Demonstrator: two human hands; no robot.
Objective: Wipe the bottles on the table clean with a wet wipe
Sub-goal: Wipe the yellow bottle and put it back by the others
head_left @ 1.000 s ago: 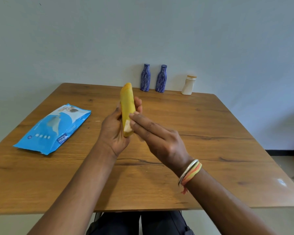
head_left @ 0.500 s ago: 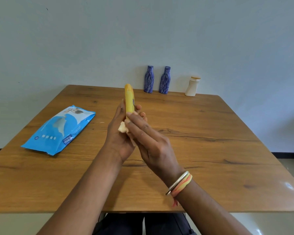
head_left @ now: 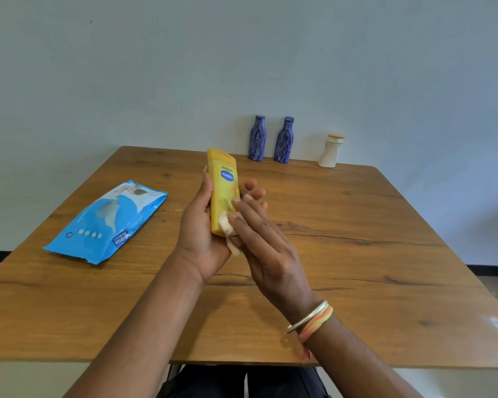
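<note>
The fingers (head_left: pixel 243 214) of the right hand (head_left: pixel 266 248) were stretched nearly flat, pressing a small crumpled white wipe (head_left: pixel 227 228) against the lower front of a yellow bottle (head_left: pixel 223 191). The left hand (head_left: pixel 202 225) was curled around that bottle from behind and below, thumb along its left edge, fingertips showing past its right side, holding it upright with the label facing the camera, above the middle of the wooden bench (head_left: pixel 357 254).

Taking the yellow bottle as the landmark: a blue pack of wipes (head_left: pixel 107 222) lay flat on the bench well to its left. Beyond it and to the right, against the wall, stood two blue bottles (head_left: pixel 257 138) (head_left: pixel 283 139) side by side, and further right a small white bottle (head_left: pixel 330 150).

The step in hand appeared to be wiping the yellow bottle's front. The next move likely called for sliding the wipe up over the label, then turning the bottle to reach its other faces, before taking up the bottles at the wall.
</note>
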